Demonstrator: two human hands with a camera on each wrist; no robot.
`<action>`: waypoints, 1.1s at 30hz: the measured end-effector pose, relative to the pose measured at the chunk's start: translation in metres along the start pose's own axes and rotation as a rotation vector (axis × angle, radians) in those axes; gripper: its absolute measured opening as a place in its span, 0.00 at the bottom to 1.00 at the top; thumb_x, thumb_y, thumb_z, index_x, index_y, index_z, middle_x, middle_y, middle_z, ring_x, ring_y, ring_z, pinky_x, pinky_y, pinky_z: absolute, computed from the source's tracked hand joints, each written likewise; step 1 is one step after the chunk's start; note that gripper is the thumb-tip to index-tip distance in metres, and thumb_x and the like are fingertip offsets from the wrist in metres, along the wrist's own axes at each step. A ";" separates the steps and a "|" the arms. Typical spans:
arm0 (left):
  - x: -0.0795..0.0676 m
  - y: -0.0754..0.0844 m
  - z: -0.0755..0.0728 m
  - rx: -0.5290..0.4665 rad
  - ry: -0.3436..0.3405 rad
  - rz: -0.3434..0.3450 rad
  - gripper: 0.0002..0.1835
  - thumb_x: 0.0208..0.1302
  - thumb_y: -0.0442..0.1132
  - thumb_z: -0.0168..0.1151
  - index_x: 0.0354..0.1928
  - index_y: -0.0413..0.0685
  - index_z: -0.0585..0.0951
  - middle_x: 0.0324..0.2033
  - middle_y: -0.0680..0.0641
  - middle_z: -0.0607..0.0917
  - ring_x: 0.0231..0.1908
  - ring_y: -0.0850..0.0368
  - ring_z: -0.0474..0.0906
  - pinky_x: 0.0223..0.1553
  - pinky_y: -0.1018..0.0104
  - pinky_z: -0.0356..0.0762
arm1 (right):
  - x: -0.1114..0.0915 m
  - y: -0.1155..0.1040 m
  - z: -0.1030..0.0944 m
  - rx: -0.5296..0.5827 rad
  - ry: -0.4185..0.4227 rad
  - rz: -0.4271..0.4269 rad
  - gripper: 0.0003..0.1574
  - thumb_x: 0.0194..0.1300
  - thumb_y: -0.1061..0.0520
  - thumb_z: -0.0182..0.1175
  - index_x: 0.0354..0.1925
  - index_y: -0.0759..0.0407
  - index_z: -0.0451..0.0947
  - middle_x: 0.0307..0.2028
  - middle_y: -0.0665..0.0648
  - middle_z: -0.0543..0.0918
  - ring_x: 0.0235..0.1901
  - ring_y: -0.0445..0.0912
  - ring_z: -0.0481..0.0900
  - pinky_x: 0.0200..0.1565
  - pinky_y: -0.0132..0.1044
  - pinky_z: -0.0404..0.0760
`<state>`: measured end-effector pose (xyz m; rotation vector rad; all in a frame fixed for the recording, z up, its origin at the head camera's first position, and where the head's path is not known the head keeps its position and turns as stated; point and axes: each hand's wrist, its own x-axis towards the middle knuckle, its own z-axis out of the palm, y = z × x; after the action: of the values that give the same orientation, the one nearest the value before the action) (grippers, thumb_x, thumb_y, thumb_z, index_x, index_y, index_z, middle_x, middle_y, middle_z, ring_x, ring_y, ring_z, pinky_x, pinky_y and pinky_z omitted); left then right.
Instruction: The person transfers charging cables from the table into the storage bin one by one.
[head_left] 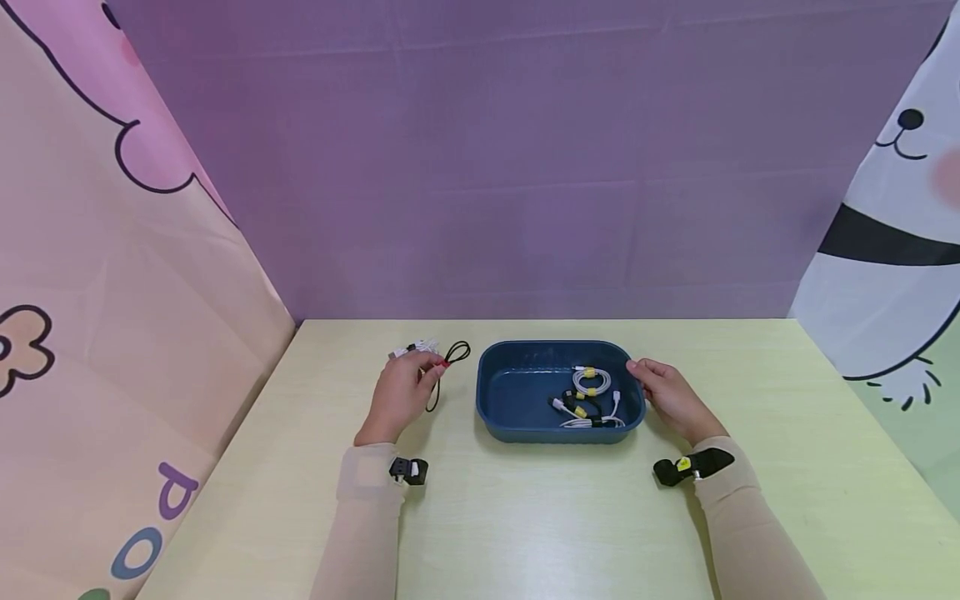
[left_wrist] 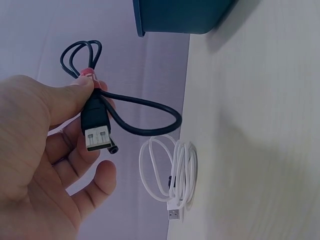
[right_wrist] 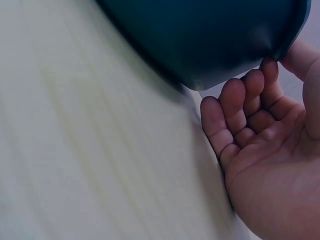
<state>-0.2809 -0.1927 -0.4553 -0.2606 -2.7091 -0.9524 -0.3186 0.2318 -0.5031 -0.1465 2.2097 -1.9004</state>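
Note:
Between thumb and forefinger, my left hand (head_left: 397, 398) pinches a black USB cable (left_wrist: 96, 115), bundled with a red tie, above the table. Its metal plug points downward in the left wrist view, beside a small round plug. Behind the hand lies a coiled white USB cable (left_wrist: 186, 172) on the table. My right hand (head_left: 673, 402) grips the right rim of a dark blue plastic bin (head_left: 525, 434), with the thumb at the rim and the fingers against the outer wall. Inside the bin's right half are a white cable coil (head_left: 591, 382) with yellow ties and other black and white cables.
The bin stands on a pale wooden table (head_left: 525, 517). A purple cloth (head_left: 465, 167) hangs behind the table's back edge. Printed cloths with cartoon figures flank the left and right sides.

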 end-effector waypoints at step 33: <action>0.002 0.010 0.006 0.012 -0.025 0.037 0.09 0.73 0.37 0.62 0.49 0.43 0.87 0.39 0.45 0.88 0.32 0.54 0.76 0.36 0.61 0.74 | 0.000 -0.001 -0.001 0.010 -0.005 0.009 0.19 0.79 0.43 0.53 0.32 0.51 0.73 0.27 0.44 0.68 0.32 0.39 0.68 0.36 0.31 0.66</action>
<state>-0.2816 -0.1805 -0.4533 -0.3205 -2.7216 -0.9289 -0.3190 0.2323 -0.5025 -0.1393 2.1936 -1.9042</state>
